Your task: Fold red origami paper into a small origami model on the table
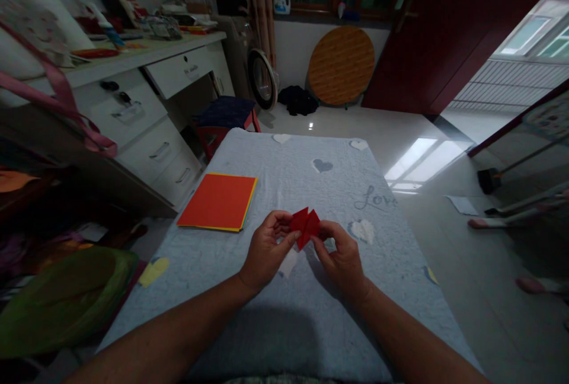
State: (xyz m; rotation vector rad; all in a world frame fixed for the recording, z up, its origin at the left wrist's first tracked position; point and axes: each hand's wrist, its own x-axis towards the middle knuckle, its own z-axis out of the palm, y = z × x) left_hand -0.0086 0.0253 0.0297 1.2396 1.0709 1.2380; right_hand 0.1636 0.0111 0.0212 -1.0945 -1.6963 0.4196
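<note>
A small piece of folded red paper (pixel 304 227) is held up between both hands, just over the cloth-covered table. It has two pointed flaps at the top with a gap between them, and narrows to a point below. My left hand (pixel 272 246) pinches its left side between thumb and fingers. On the right side, my right hand (pixel 341 256) grips it with thumb and forefinger. To the left of my left hand lies a stack of coloured paper sheets (pixel 217 201), orange-red on top with yellow and green edges showing.
A pale blue cloth (pixel 320 194) with heart patterns covers the table. Beyond it stand a stool (pixel 229 112), a washing machine (pixel 262 79) with its door ajar, and a round wooden tabletop (pixel 341 65). A white desk (pixel 146 117) is at left; a green bag (pixel 66 304) sits lower left.
</note>
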